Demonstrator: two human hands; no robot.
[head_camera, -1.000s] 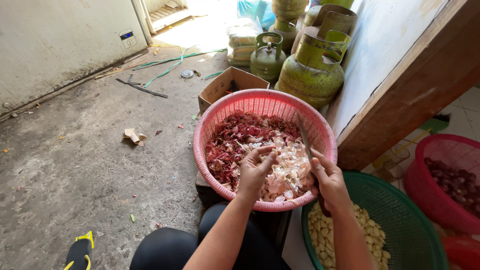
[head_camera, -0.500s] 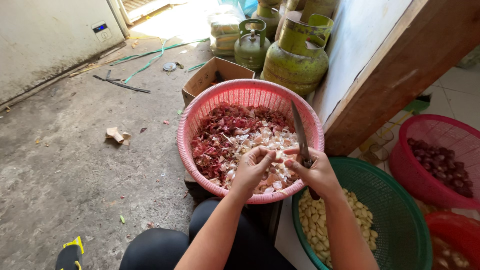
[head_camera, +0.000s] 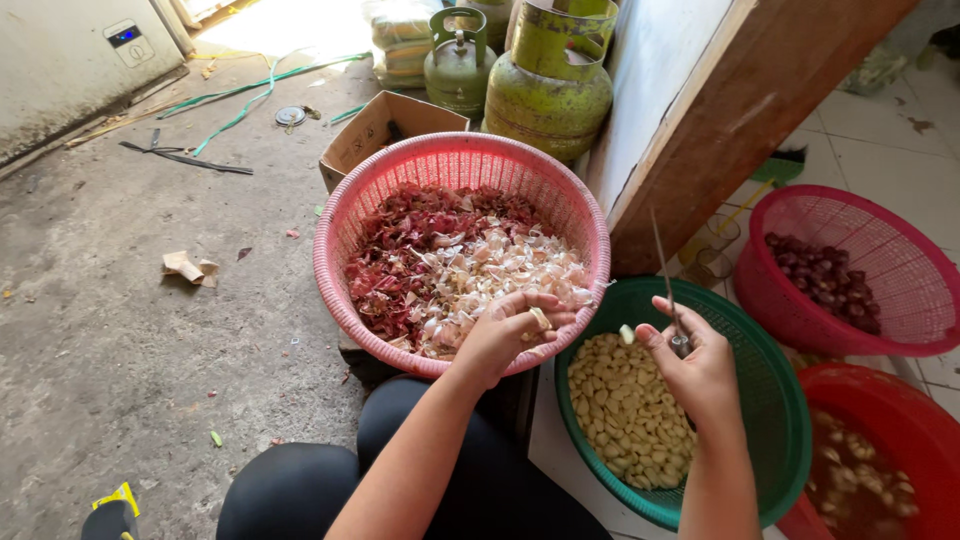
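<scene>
Garlic clove (head_camera: 626, 333), pale and peeled, sits at the tip of the right hand's thumb, just above the green basket (head_camera: 780, 400). The right hand (head_camera: 695, 365) is curled closed around the handle of a thin knife (head_camera: 664, 270), whose blade stands nearly upright above the fist. Below it the green basket holds a heap of peeled cloves (head_camera: 625, 410) of the same pale yellow.

The left hand (head_camera: 510, 335) rests on the near rim of the pink basket (head_camera: 345, 215), fingers bent loosely inward with a small pale piece, a scrap of skin or clove, pinched at the fingertips; I cannot tell which. That basket is filled with papery skins (head_camera: 450, 265), dark red on the left and whitish on the right.

To the right, a darker pink basket (head_camera: 890, 330) holds dark red shallots (head_camera: 825, 280), and a red tub (head_camera: 900, 400) at the lower right corner holds pieces lying in water. Behind the pink basket stand an open cardboard box (head_camera: 375, 130) and two green gas cylinders (head_camera: 550, 85), beside a wooden panel (head_camera: 740, 120) that leans against the wall. The concrete floor (head_camera: 120, 330) on the left carries scraps of paper and a green hose (head_camera: 250, 95). The person's knees in dark trousers (head_camera: 330, 490) show at the bottom
</scene>
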